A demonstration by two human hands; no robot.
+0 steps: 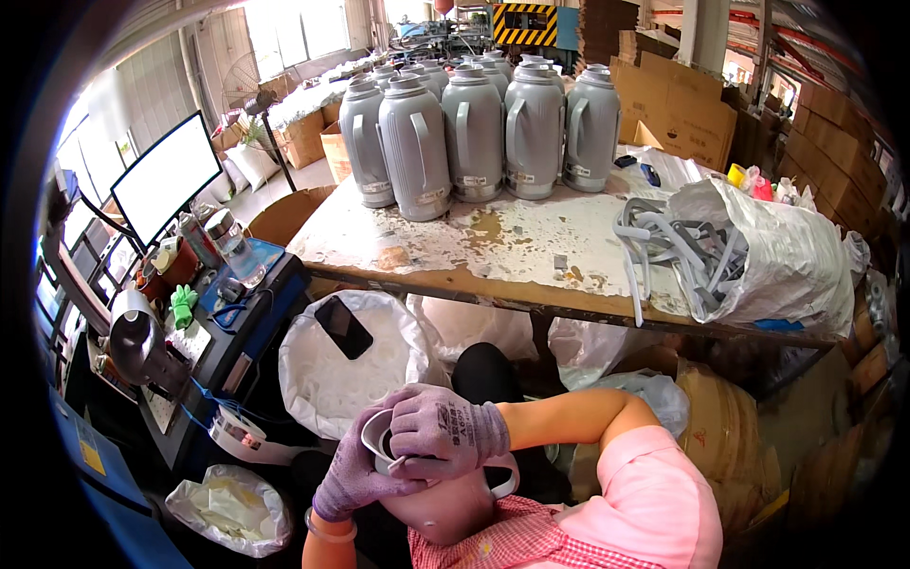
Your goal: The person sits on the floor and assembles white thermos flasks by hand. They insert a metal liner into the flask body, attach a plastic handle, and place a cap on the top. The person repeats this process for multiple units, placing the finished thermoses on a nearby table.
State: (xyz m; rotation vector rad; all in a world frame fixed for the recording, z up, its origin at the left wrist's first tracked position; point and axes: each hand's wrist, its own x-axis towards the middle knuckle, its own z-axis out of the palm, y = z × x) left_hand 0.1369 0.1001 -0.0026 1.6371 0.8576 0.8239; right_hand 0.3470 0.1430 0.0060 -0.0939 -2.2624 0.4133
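Observation:
A mauve-grey vacuum jug (pixel 441 512) lies tilted in my lap against a red checked apron, its mouth toward my hands. Its handle (pixel 507 476) sticks out on the right. My left hand (pixel 353 479), in a purple knit glove, is closed round the left side of the jug's neck. From above, my right hand (pixel 441 431), gloved alike, grips the pale grey collar (pixel 375 441) at the mouth with bent fingers. The fingers partly cover the dark opening, so I cannot tell whether the collar is loose or fixed.
Several grey jugs (pixel 417 152) stand on the worn table (pixel 512 251). A white sack (pixel 787 256) there spills grey handles (pixel 692 251). A lined bin (pixel 308 379) with a phone (pixel 343 327) on it stands before me. Left are a monitor (pixel 166 180) and bottle (pixel 237 251); cartons (pixel 720 427) sit right.

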